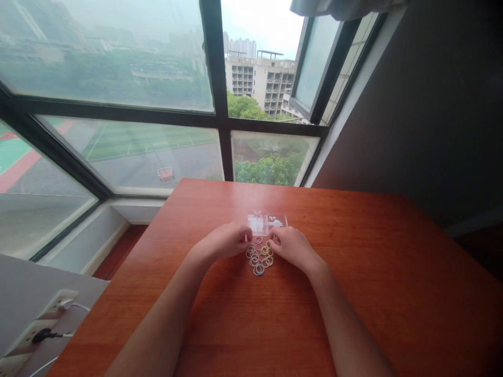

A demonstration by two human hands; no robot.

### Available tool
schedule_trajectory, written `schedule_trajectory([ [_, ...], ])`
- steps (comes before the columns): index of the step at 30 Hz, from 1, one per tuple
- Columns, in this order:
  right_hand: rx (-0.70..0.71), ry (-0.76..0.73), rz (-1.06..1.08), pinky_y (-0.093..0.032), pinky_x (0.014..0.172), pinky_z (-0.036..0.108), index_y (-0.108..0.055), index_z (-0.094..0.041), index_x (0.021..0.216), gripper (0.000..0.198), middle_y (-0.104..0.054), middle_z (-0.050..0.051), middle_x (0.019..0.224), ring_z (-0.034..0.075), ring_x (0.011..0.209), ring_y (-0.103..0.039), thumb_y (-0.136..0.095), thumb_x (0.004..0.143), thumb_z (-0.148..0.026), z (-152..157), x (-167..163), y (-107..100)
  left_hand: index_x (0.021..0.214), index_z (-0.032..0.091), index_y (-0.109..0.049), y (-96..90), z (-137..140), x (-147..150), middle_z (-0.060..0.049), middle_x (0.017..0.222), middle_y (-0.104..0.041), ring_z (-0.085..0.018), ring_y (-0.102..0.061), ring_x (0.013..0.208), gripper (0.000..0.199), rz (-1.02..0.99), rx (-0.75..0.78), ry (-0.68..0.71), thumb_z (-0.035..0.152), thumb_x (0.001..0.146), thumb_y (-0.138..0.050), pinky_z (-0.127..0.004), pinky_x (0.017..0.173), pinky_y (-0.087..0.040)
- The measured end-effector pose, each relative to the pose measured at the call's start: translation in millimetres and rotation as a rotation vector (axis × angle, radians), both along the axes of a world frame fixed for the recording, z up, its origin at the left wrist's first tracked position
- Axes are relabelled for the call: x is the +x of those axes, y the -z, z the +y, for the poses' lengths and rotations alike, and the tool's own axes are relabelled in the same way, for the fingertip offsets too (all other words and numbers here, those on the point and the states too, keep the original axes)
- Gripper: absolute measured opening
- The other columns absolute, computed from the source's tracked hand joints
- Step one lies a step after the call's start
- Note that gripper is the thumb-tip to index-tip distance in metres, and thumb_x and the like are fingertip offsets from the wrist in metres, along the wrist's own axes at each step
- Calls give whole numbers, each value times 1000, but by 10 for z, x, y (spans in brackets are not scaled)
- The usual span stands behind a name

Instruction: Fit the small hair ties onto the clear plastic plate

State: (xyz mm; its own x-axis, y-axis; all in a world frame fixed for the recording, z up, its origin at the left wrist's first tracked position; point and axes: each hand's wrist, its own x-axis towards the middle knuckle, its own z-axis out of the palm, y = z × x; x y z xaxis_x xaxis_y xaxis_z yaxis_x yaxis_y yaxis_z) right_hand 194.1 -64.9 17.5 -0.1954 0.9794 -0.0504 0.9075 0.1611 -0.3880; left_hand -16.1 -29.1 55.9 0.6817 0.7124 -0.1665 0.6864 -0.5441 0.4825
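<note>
I'm seeing pastel rings [259, 256], blue, yellow and pink, lying before a clear box [266, 222] on a reddish-brown table [393, 272].

Wooden table [353, 293], big window [118, 94] — daylight

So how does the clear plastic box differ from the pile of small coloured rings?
The clear plastic box is one flat, see-through, squarish piece; the pile of small coloured rings is many loose round loops in mixed colours. The box lies beyond the rings, farther from the person. Both rest on the reddish wooden table.
</note>
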Motion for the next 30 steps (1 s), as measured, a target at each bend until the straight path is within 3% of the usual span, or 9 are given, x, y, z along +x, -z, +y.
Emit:
schedule_trajectory([
  [8,48,2,78,-27,57,22,-66,-23,81,8,-65,-2,72,10,62,-53,-58,81,-26,1,-15,-19,80,17,-69,10,6,9,-3,75,-68,-12,-53,60,18,-51,-6,-3,21,79,-51,-21,54,-32],
  [14,152,-11,171,-29,58,22,-65,-22,82,7,-62,-3,66,11,60,-51,-59,81,-26,14,-53,-33,83,18,-68,185,16,136,-2,77,-69,-13,-58,64,18,-223,79,-175,27,81,-53,-20,57,-37],
  [23,231,8,175,-30,59,22,-64,-23,82,6,-62,-3,67,11,61,-52,-59,81,-24,-7,-72,-67,74,16,-67,227,21,230,-2,69,-67,-12,-57,63,15,-386,23,-147,22,80,-55,-19,55,-37],
  [30,219,24,138,-30,60,22,-64,-24,85,9,-65,-2,71,12,64,-54,-55,83,-24,-5,-69,-79,76,17,-66,287,125,131,0,69,-66,-11,-54,60,12,-425,146,-226,22,81,-57,-20,56,-38],
])
